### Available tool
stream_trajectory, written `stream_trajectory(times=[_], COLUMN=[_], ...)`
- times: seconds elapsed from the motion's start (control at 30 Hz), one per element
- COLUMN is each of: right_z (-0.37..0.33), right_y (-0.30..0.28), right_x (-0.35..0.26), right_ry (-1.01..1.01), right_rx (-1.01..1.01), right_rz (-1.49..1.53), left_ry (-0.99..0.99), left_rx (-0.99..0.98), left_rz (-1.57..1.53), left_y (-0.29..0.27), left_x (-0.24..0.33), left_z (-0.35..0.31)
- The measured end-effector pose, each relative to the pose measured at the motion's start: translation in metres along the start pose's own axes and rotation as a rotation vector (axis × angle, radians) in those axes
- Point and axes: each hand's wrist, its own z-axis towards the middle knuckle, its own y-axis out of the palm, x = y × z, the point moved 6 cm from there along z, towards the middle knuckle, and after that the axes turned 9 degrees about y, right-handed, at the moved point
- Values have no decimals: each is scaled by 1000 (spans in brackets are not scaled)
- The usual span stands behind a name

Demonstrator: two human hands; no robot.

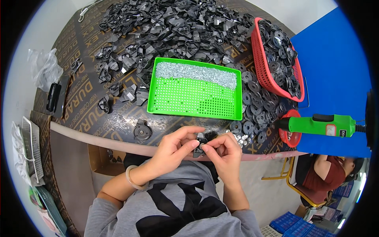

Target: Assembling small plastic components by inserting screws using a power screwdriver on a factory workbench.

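Black plastic part [201, 139] between fingers [191, 146] of left hand [173, 145] and right hand [225, 151], both in a pinch on it.

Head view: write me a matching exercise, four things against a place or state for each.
1. dark part
2. shallow tray
3. red basket
4. power tool

A. heaped with round discs
B. green and black, in front of the blue panel
C. held by the left hand and right hand
D. silvery pieces along its far side

Pairs: 1-C, 2-D, 3-A, 4-B
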Motion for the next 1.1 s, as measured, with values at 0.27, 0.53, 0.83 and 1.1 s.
stream_trajectory(times=[0.27,0.53,0.83,1.1], right_z=[-1,-3,7,30], right_y=[8,8,-53,-54], right_x=[3,3,-14,-3], right_ry=[-25,23,-91,-36], right_rx=[-37,-103,295,426], right_rz=[163,320,-372,-906], left_ry=[-22,-5,-12,-31], left_rx=[6,-157,-131,-122], left_rz=[-45,-182,-183,-186], left_y=[0,4,2,2], left_x=[1,-1,1,0], left_z=[-2,-2,-1,-1])
